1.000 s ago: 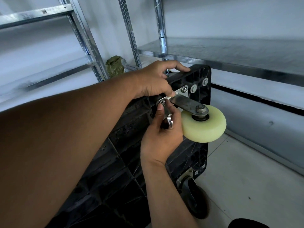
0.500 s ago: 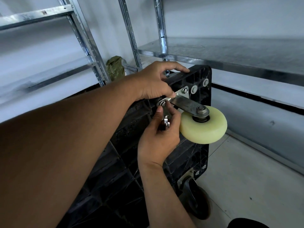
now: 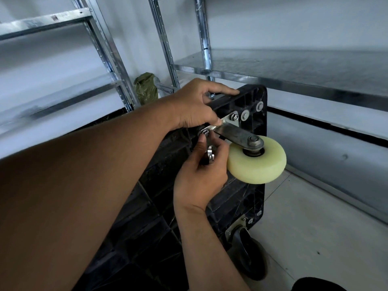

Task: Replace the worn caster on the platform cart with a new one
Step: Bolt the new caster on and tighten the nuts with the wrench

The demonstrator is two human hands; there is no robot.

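On upturned cart (image 3: 231, 198): left hand (image 3: 195, 106) grips caster plate (image 3: 232, 122); right hand (image 3: 201, 175) fingers (image 3: 202, 141) pinch bolt (image 3: 204, 132), perhaps nut.

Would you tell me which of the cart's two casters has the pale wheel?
The upper caster, its wheel cream; the lower caster has a black wheel.

Single head-mounted wide-angle view, aimed forward and down, at close range over both forearms; the left hand (image 3: 195, 106) lies directly above the right hand (image 3: 201, 175).

Upper caster (image 3: 257, 162) sits on the cart (image 3: 241, 198), above the lower caster (image 3: 249, 255).
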